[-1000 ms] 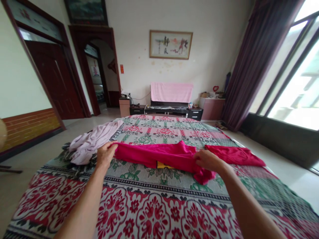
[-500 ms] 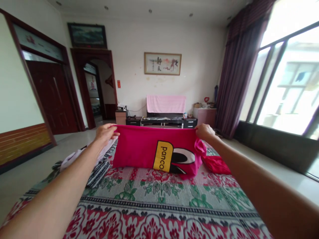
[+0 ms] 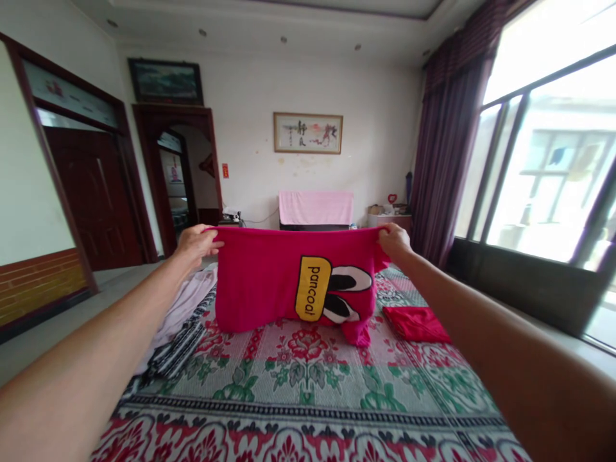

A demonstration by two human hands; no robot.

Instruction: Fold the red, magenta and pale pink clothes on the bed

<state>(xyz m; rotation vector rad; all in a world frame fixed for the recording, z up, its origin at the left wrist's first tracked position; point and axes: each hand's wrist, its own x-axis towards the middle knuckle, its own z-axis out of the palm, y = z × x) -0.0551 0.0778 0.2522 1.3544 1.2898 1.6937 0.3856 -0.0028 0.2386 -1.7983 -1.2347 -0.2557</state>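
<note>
Two hands of mine hold one hot-pink printed shirt (image 3: 260, 276) up before me, as I see it in the head view. My left hand (image 3: 195, 247) pinches its upper left corner, and my right hand (image 3: 395, 242) pinches the upper right one, so the top edge is stretched almost straight between them. One second ago this shirt was lying low and gathered, with its print nearly hidden; now it is lifted and hangs like a curtain. Half a second ago the word was cut short, but now I can read "pancoat" on the yellow patch (image 3: 312, 289), turned sideways, next to two big cartoon eyes (image 3: 349, 282). This means, I judge, that the cloth is opened better, though the lower right corner remains bunched. Whether the lower edge touches the flowered cover (image 3: 308, 378), I cannot tell. Near my left arm lie a pale pink cloth (image 3: 185, 305) and a black-and-white striped cloth (image 3: 180, 353), touching each other. On the right side, apart from the shirt, a red folded garment (image 3: 416, 323) lies flat.
</note>
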